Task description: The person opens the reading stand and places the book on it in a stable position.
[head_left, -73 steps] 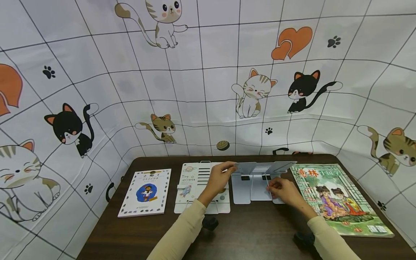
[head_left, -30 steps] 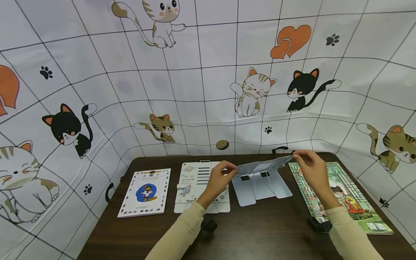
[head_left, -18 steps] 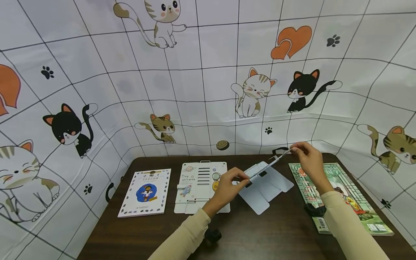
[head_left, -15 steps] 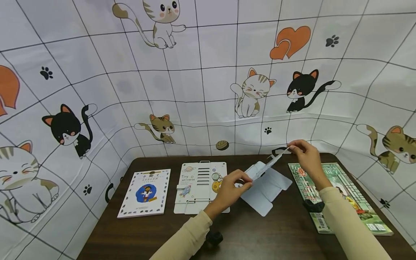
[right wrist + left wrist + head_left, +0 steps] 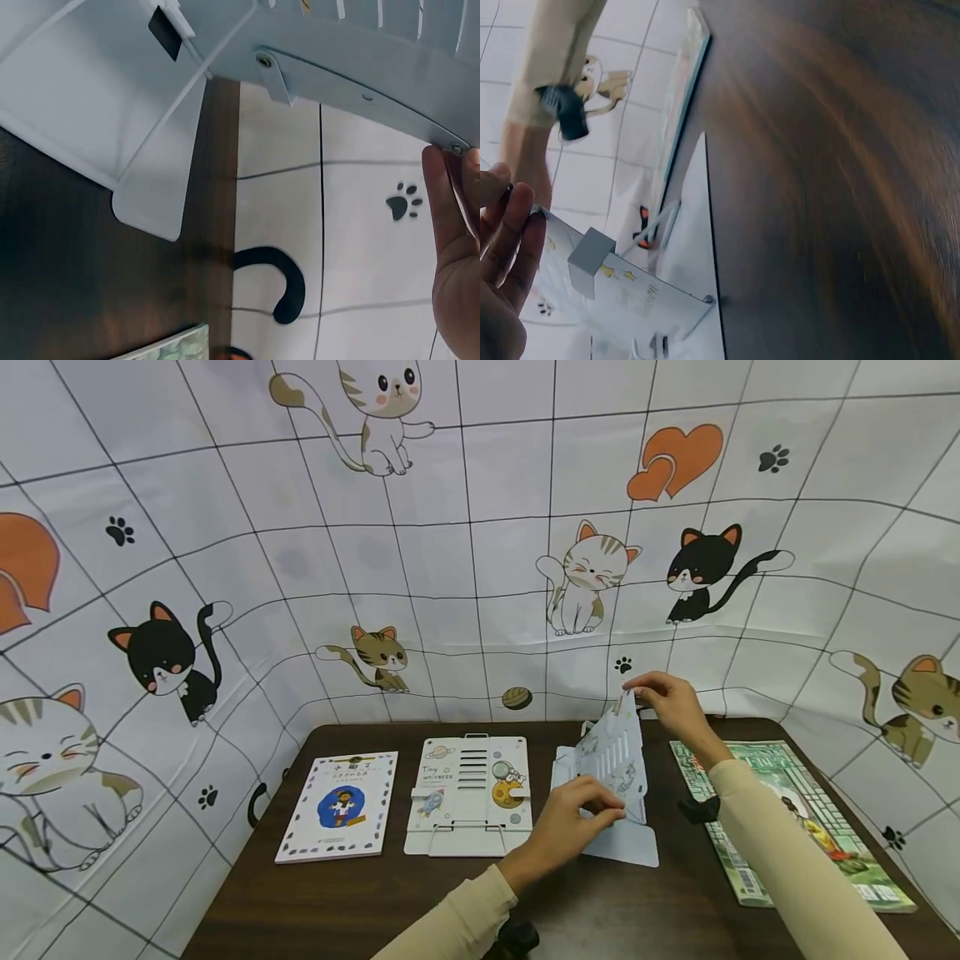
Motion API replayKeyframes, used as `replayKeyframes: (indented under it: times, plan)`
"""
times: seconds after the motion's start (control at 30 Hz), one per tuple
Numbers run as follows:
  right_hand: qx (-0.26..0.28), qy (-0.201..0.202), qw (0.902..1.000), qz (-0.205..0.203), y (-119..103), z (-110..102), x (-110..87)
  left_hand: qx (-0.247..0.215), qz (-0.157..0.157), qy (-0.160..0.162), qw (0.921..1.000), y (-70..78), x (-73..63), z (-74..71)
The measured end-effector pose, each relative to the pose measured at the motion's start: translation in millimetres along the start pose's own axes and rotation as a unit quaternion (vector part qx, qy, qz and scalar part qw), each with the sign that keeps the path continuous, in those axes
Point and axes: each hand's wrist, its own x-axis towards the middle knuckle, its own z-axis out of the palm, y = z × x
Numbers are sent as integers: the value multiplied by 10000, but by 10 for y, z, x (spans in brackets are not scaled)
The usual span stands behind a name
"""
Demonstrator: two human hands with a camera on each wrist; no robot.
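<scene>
A pale metal book stand (image 5: 611,752) is on the table, its slotted panel raised steeply above a flat base plate (image 5: 626,843). My left hand (image 5: 573,818) pinches the near edge of the panel. With thumb and fingers, my right hand (image 5: 675,706) grips the panel's far upper corner. Yellow stars and a grey clip (image 5: 592,251) show on the panel's front in the left wrist view. The right wrist view looks at its back, where a thin wire leg (image 5: 180,97) runs down to the base.
A second book stand (image 5: 442,814), printed "Tiny universe", lies flat left of the held one. Farther left is a white booklet (image 5: 371,827). A green illustrated magazine (image 5: 817,818) lies at right, under my right forearm. A cat-print cloth (image 5: 480,560) hangs behind the table (image 5: 300,902).
My right hand left the wire leg for the panel's corner. Both hands turned the stand counterclockwise, left hand coming nearer and rightward, right hand going back and leftward; its printed front now shows.
</scene>
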Motion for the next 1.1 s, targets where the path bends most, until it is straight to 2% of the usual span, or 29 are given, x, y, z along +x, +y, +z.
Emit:
replayKeyframes:
  times: [0.2,0.37,0.6,0.73,0.87,1.0,1.1]
  plan:
    - [78,-346,9992,-194,-112,101,113,-77,-115,-128,9998,61,48,119]
    - [52,-407,9990,-192,-131,123,134,1,-43,-101,9999,53,58,170]
    - [-257,-450,9985,-162,-177,75,57,154,-91,-69,9998,-30,93,111]
    - [-310,-270,9991,-32,-216,0,-131,277,-308,160,9990,-58,195,-31]
    - [-205,82,9997,56,-274,-81,-417,293,-790,375,9957,-91,334,-212]
    - [-17,408,9991,-78,-306,-127,-716,135,-1280,522,9903,-190,470,-354]
    - [66,501,9987,-93,-319,-140,-942,115,-1513,668,9862,-308,556,-422]
